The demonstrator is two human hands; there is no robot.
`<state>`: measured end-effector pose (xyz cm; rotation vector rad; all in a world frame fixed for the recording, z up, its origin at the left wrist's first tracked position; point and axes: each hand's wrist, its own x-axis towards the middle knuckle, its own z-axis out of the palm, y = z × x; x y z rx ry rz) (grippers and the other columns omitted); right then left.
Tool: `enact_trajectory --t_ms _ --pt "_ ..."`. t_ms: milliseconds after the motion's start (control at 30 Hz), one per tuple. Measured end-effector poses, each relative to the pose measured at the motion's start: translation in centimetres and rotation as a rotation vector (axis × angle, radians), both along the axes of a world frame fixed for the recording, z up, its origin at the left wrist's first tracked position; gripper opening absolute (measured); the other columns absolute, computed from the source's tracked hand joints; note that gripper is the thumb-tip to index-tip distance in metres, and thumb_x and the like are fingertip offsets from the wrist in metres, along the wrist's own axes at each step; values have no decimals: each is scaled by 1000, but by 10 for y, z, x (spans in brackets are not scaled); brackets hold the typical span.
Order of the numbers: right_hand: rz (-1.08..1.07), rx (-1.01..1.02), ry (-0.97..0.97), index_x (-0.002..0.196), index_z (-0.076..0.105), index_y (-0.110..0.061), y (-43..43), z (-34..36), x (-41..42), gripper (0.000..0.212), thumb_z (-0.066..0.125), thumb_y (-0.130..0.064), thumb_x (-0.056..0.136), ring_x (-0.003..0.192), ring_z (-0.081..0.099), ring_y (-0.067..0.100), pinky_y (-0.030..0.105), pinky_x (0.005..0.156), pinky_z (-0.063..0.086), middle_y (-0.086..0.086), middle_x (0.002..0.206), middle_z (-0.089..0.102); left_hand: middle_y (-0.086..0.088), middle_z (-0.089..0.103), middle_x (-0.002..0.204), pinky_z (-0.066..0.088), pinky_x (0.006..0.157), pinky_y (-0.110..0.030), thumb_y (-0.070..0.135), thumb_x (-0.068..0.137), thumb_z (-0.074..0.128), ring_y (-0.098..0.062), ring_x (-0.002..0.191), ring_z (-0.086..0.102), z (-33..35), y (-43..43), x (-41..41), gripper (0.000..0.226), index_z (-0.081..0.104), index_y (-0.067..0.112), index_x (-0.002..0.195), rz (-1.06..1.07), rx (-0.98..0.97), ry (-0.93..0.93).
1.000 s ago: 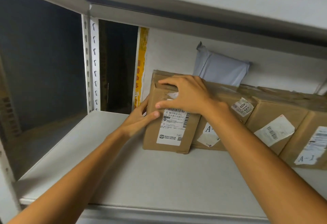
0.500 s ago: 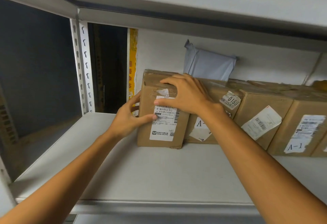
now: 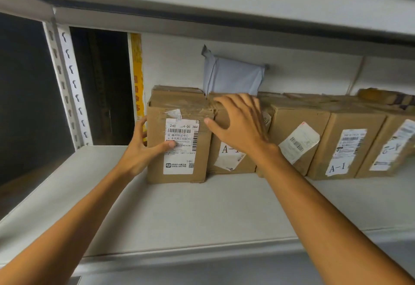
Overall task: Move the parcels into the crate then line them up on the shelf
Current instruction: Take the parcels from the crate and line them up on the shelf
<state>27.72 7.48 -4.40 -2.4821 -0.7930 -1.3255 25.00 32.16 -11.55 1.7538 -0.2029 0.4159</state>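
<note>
The left hand (image 3: 143, 149) clasps the end cardboard parcel (image 3: 186, 149), thumb on its label, fingers round its left side. The right hand (image 3: 240, 125), blurred, spreads loosely over the top edge of the neighbouring box (image 3: 226, 156), seemingly grasping nothing. Both boxes stand in a touching row on the white shelf (image 3: 202, 212), with a grey mailer bag (image 3: 233, 77) behind.

We see open shelf (image 3: 197, 212) along its front edge and at its left end. The row of parcels (image 3: 292, 116), packed side by side, blocks the back edge; the upper board (image 3: 224, 1) sits low above them, and a slotted post (image 3: 67, 86) stands at the back-left corner.
</note>
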Motion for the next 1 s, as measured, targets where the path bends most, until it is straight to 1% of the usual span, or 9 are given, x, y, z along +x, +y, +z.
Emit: enact_trajectory --t_ms 200,367,467,567,633,733,833,933,1000 --pt "11 -14 -2 129 56 -18 -10 -9 6 65 56 -57 78 116 48 24 32 100 27 1 127 57 16 61 121 54 90 -45 62 50 79 -13 109 62 -2 -9 -5 92 37 46 130 68 9 -56" --pt "34 -16 30 133 54 -18 -13 -10 6 66 55 -59 80 121 47 23 33 103 28 0 131 55 14 62 124 56 88 -45 61 54 78 -14 110 63 0 -7 -10 98 36 36 139 65 39 -49" --pt "21 42 2 133 53 -14 -10 -13 3 71 59 -59 79 128 40 28 43 109 32 6 133 53 14 63 122 57 85 -37 59 59 79 -13 109 63 0 -7 -13 92 39 36 139 46 33 -41" --pt "-129 138 -70 134 51 -15 -13 -27 -5 76 66 -57 73 130 35 31 49 108 31 11 136 49 10 61 125 55 84 -31 52 67 76 -13 110 61 -5 -13 -18 84 39 31 140 112 7 -40" --pt "-185 162 -68 137 48 -17 -19 -38 -10 78 75 -48 71 130 31 31 51 107 33 13 140 45 9 59 126 54 77 -23 51 67 73 -11 107 59 -8 -19 -24 84 40 27 140 173 -10 -32" --pt "-176 138 -30 144 41 -18 -27 -46 -12 82 79 -32 72 134 26 31 52 108 36 15 145 40 11 57 118 48 69 -16 45 68 75 -5 95 58 -14 -27 -34 77 42 26 135 225 68 -37" --pt "-171 152 -24 144 41 -17 -27 -45 -11 82 80 -25 73 134 28 33 53 108 35 15 145 42 11 61 112 51 72 -19 42 66 78 -2 90 61 -12 -28 -36 72 49 26 129 263 84 -13" --pt "-145 146 12 146 40 -18 -27 -43 -12 82 79 -23 74 136 29 35 54 112 30 15 147 41 7 64 114 54 84 -33 42 66 80 -14 97 64 -4 -30 -37 70 52 23 128 298 92 49" --pt "-92 138 83 149 34 -18 -30 -41 -15 82 75 -21 78 142 24 35 53 115 25 14 152 34 3 64 115 53 86 -36 39 70 81 -17 100 63 -3 -36 -40 69 51 16 127 348 104 76"
